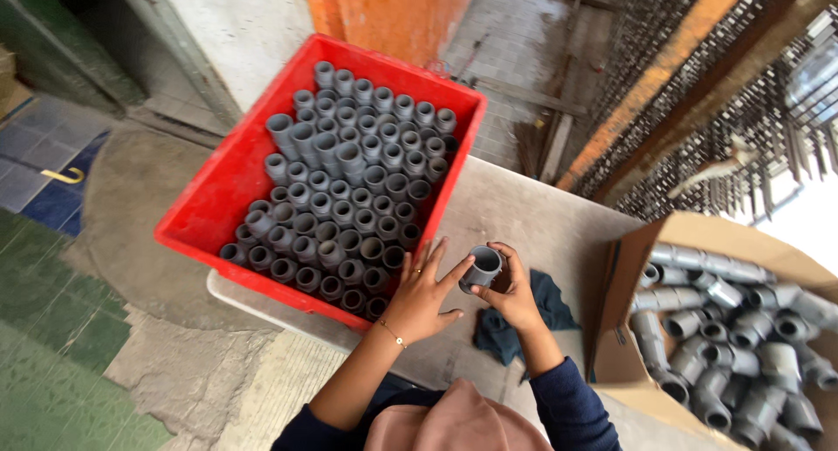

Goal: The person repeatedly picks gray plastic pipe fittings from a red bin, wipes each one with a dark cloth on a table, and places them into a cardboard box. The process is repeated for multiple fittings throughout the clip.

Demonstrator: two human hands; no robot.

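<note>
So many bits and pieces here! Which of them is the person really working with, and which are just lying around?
In use:
- grey pipe fitting, held in the right hand, left hand touching it
- red crate of upright grey fittings
- cardboard box of loose fittings

Lying about:
- dark cloth on the table
- broom on the floor

A pale worktable (524, 215) stands on cracked concrete floor (201, 372), with green and blue tiles (44, 268) at 9 o'clock, an orange pillar (393, 14) at 12 — and rusted metal grilles (724, 93) admitting daylight at 2 o'clock
</note>
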